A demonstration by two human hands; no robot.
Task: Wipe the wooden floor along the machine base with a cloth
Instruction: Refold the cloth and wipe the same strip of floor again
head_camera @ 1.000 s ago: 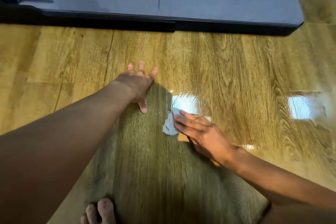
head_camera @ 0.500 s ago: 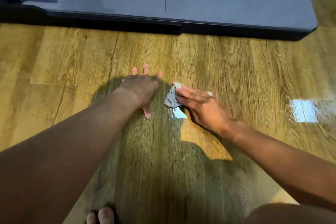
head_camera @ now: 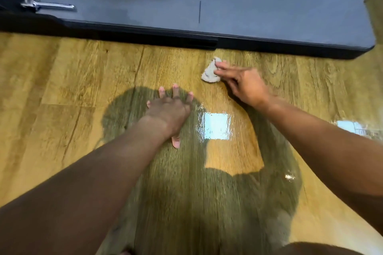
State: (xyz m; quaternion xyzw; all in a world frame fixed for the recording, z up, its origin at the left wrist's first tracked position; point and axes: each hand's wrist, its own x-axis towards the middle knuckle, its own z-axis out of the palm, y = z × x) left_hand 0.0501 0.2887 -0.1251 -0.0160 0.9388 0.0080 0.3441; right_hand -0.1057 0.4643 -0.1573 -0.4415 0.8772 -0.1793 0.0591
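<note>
A small crumpled grey-white cloth (head_camera: 210, 72) lies on the wooden floor (head_camera: 83, 80), a short way in front of the machine base's black edge (head_camera: 269, 44). My right hand (head_camera: 242, 85) presses on the cloth with straight fingers, and part of the cloth is hidden under them. To the left and nearer to me, my left hand (head_camera: 169, 109) rests flat on the floor with its fingers spread. The base (head_camera: 269, 6) has a grey top and runs across the far side of the view.
A chrome lever (head_camera: 45, 4) sticks out on the base's far left. The base ends in a rounded corner (head_camera: 366, 47) at the right. Bright window reflections (head_camera: 216, 126) shine on the glossy floor between my arms. My shadow darkens the near floor.
My right hand has slid the cloth away from me, from near my left thumb up to just in front of the base edge. My left hand has stayed planted on the floor.
</note>
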